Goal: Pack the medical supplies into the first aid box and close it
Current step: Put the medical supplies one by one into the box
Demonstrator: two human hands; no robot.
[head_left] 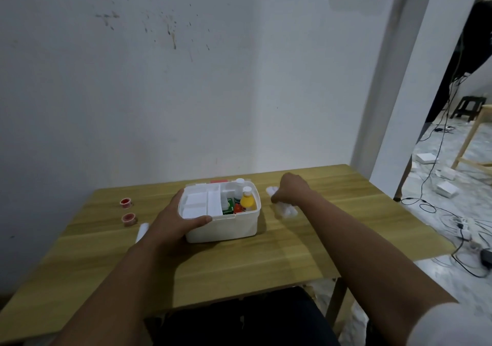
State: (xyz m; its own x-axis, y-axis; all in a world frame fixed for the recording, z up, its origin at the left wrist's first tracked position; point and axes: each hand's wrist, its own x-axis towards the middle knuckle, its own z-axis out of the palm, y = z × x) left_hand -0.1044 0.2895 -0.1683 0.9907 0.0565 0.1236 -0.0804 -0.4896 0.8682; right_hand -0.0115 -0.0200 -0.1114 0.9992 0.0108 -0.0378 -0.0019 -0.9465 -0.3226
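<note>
Spanning most of the view, the wooden counter (239, 263) carries an open white first aid box (222, 225) near its middle, bottles standing in its right compartment. The left hand (170, 220) grips the box's near-left corner, thumb on the rim. The right hand (288, 189) is closed over blurred white supplies (285, 209) just beside the box. Two small red cups (127, 209) sit left.

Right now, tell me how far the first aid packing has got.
Done: the open white plastic first aid box already holds an orange bottle, a white bottle and flat white packs.
In hand: the left hand steadies the box; the right hand closes on blurred white items beside it.
Left: two small red-filled cups, a white roll, and closing the box.
</note>
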